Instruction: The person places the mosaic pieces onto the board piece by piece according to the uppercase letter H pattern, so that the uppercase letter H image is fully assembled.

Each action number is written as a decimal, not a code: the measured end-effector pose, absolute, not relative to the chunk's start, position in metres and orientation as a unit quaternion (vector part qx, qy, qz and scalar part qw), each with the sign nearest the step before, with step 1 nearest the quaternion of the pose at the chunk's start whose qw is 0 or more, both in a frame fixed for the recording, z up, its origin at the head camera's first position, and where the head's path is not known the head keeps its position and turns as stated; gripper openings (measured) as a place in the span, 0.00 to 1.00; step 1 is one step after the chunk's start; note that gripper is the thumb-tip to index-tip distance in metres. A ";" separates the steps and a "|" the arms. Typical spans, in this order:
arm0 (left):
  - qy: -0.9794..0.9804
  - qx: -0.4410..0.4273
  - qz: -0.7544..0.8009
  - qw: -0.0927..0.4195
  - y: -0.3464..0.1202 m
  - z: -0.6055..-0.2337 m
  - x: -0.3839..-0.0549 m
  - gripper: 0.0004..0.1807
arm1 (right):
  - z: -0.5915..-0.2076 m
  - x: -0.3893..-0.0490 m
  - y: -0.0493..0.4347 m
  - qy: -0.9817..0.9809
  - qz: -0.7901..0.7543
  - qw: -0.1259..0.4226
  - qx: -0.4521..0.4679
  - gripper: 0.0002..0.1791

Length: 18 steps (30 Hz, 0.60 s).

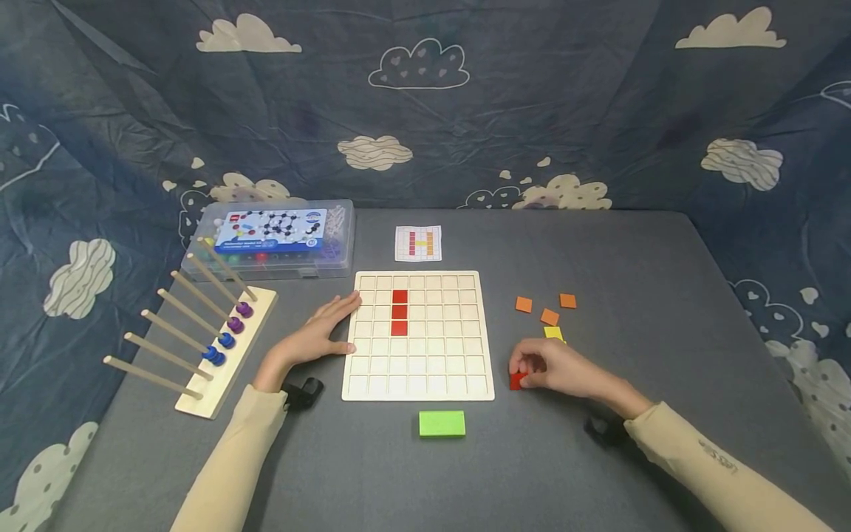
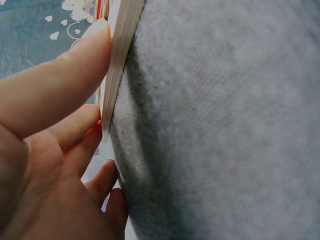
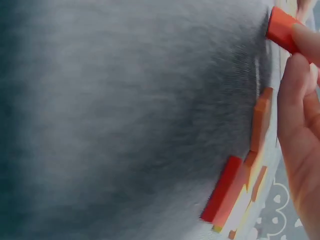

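My right hand (image 1: 555, 367) pinches a red square tile (image 3: 281, 29) between thumb and fingers, just right of the wooden grid board (image 1: 435, 367). Three red tiles (image 1: 400, 312) stand in a column in the board's cells, left of its middle. At the board's left edge rests my left hand (image 1: 318, 330), fingers extended, with thumb and fingertips touching the rim. Beyond the right hand lie several orange tiles (image 1: 523, 304) and a yellow tile (image 1: 553, 334). Another red tile (image 3: 222, 192) shows beside them in the right wrist view; the hand hides it in the head view.
A small pattern card (image 1: 418, 244) lies behind the board, and a green block (image 1: 442, 424) in front. On the left stand a wooden peg rack (image 1: 229, 360) with purple and blue beads and a clear plastic case (image 1: 279, 238). Dark cloud-print fabric hangs behind.
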<state>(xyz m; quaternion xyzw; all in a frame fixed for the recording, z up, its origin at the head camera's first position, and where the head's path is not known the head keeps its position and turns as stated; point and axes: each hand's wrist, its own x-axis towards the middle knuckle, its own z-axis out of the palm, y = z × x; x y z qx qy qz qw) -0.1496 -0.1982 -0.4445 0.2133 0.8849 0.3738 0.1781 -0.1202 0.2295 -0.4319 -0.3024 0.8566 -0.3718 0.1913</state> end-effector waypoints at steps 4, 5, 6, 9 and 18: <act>0.885 0.214 0.373 0.177 -0.198 -0.446 -0.150 0.46 | -0.429 -0.129 0.225 0.831 -0.426 0.237 -0.269 0.10; 0.885 0.214 0.374 0.178 -0.198 -0.446 -0.150 0.46 | -0.428 -0.132 0.223 0.826 -0.434 0.246 -0.264 0.09; 0.885 0.213 0.373 0.178 -0.198 -0.446 -0.151 0.46 | -0.427 -0.135 0.219 0.821 -0.442 0.253 -0.258 0.08; 0.886 0.211 0.373 0.179 -0.199 -0.446 -0.151 0.46 | -0.424 -0.144 0.207 0.809 -0.461 0.268 -0.248 0.07; 0.885 0.209 0.377 0.178 -0.198 -0.445 -0.150 0.46 | -0.422 -0.168 0.156 0.794 -0.468 0.276 -0.271 0.05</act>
